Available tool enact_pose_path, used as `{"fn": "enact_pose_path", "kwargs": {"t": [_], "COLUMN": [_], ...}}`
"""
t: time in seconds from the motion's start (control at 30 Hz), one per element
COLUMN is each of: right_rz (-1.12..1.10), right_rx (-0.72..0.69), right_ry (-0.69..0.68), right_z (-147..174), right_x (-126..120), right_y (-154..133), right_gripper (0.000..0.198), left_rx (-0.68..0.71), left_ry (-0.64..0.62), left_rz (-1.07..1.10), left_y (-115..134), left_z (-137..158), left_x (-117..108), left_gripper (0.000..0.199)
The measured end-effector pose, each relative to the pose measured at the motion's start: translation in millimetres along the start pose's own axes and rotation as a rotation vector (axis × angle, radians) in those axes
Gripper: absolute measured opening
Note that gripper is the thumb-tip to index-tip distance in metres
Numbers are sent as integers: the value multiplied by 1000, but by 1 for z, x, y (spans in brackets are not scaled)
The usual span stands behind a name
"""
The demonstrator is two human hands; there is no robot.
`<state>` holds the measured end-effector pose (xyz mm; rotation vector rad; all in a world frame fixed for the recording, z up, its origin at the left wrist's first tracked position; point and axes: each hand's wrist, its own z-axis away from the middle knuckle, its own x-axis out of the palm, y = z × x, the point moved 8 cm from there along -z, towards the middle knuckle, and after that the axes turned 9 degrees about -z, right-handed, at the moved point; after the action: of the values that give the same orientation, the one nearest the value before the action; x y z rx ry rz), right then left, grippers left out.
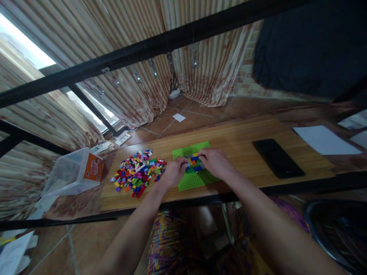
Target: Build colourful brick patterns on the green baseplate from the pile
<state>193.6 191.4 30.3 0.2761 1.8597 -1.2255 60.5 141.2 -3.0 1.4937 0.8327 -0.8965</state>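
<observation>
A green studded baseplate (190, 185) lies on the wooden board in front of me. On its middle stands a low block of toy bricks (197, 168) in blue, orange, yellow and green. My left hand (174, 170) is at the left side of these bricks, thumb and fingertips pinched together. Over at their upper right, my right hand (215, 162) also has its fingers closed, close to a yellow brick. Whatever either pinch holds is too small and hidden to tell. To the left of the plate is a heap of loose toy bricks (137, 172) in many colours.
A clear plastic tub (67, 173) with an orange label lies left of the wooden board (232, 139). A black phone (278, 157) rests on the board to the right, with white paper (323, 139) beyond it. A dark metal bar (160, 44) crosses above.
</observation>
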Motion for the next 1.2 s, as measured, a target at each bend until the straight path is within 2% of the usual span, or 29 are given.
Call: {"fn": "enact_pose_path", "kwargs": {"t": [0.17, 0.33, 0.53, 0.63, 0.87, 0.97, 1.1, 1.2], "right_rz": [12, 9, -212, -284, -328, -285, -113, -33], "right_rx": [-37, -28, -131, -155, -165, -155, -82, -12], "right_ry": [-47, -77, -211, -231, -279, -249, -86, -5], "right_z": [1, 0, 10, 16, 22, 20, 12, 7], "right_x": [15, 18, 26, 28, 28, 22, 2, -7], "right_y": [4, 6, -15, -20, -19, -10, 22, 42], "right_gripper": [20, 21, 20, 17, 16, 16, 16, 20], "left_rx": [-58, -141, -239, -241, -285, -267, -346, -394], "left_ry": [44, 65, 136, 93, 36, 71, 272, 335], "left_rz": [102, 278, 661, 820, 943, 882, 494, 294], "left_y": [-7, -18, -19, -11, -3, -4, -18, -22], "left_z": [6, 14, 17, 17, 16, 15, 25, 33], "left_x": [-5, 3, 19, 25, 29, 30, 20, 18], "left_gripper": [17, 12, 10, 16, 31, 28, 22, 33]}}
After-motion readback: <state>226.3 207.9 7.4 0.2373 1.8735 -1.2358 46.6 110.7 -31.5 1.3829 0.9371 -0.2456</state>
